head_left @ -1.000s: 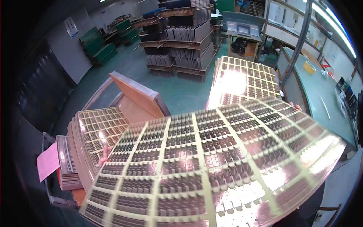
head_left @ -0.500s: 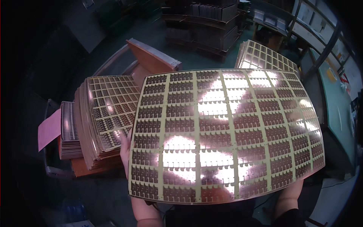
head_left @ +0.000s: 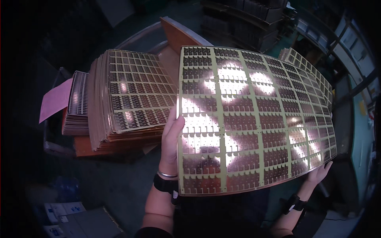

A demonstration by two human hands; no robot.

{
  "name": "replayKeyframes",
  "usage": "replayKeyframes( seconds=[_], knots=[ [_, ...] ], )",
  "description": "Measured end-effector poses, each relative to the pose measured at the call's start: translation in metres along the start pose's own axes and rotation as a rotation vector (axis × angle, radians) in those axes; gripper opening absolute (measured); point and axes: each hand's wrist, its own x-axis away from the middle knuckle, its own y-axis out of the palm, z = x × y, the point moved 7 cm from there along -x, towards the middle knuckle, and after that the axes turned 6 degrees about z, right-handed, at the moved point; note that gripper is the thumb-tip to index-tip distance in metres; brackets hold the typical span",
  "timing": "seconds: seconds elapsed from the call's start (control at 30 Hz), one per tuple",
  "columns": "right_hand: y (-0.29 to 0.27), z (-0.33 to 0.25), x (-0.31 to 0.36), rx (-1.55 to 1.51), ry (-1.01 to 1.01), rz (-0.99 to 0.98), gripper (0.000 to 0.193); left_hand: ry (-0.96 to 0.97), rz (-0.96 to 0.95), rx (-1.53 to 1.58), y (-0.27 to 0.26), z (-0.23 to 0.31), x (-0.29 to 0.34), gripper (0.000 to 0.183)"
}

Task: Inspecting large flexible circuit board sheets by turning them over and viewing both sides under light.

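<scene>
In front of me is a large circuit board panel (head_left: 274, 133), coppery with a yellow-green grid and bright glare patches. It is held tilted, its patterned face toward me. My left hand (head_left: 171, 133) grips its left edge, the thumb at the front rim and the other fingers partly hidden. At the lower right edge, my right hand (head_left: 318, 173) holds the panel from below, with some fingers behind it. Left of the panel stands a thick stack of similar panels (head_left: 137, 91), its right side partly covered.
Beyond the stack is a brown board (head_left: 178, 33), leaning. At far left, a pink sheet (head_left: 55, 100) sticks out by a smaller panel stack (head_left: 77, 107). More panels (head_left: 307, 65) stand behind at right, near a green-topped table (head_left: 359, 131). Boxes (head_left: 85, 222) lie low at left.
The panel has shifted right, away from the left stack, and its tilt has changed. Both wrists and more of my hands have come into sight. The surroundings have shifted up and right in view.
</scene>
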Motion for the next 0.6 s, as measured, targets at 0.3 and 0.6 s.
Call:
replayKeyframes(
  seconds=[0.3,0.6],
  knots=[
    [-0.034,-0.007,-0.008,0.066,0.061,0.316,0.038,-0.035,-0.018,0.062,0.002,-0.01,-0.001,0.043],
    [-0.027,-0.003,-0.022,0.061,0.019,0.429,0.031,-0.131,-0.102,0.096,-0.018,-0.018,-0.006,0.045]
  ],
)
